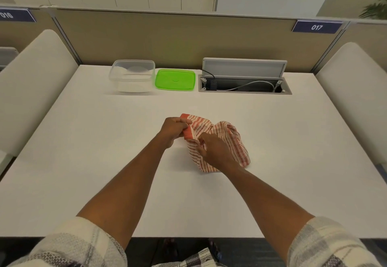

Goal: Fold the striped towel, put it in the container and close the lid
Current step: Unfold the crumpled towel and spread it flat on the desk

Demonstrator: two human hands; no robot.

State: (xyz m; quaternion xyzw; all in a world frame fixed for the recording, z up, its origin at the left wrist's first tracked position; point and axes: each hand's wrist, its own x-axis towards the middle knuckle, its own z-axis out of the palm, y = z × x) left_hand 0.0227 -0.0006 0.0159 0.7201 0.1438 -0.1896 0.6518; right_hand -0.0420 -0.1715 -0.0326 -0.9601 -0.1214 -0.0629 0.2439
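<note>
A white desk [104, 162] fills the booth, closed off at the back by a beige partition [167, 36] that carries a blue plate reading 017 [316, 27]. At the middle of the desk both bare hands meet on the striped towel [230, 141], which lies bunched and crumpled on the surface, not yet folded. The left hand [172, 128] pinches the towel's solid orange border between thumb and fingers, lifting that edge slightly. Just right of that pinch, the right hand [215, 151] grips the red-and-white striped cloth, its fingers curled closed into the fabric; most of the bundle spreads out beyond and to the right of this hand, touching the desk.

Well beyond the two grips, toward the partition and somewhat left of them, stands the clear container [132, 76], open and with nothing in it. The green lid [175, 79] lies flat on the desk just beside the container's right wall, straight ahead of the left hand. Further right of the lid, a cable hatch [245, 82] is sunk into the desk with its grey flap raised and cables showing inside. Checked short sleeves [62, 245] cover the upper arms nearest the camera.
</note>
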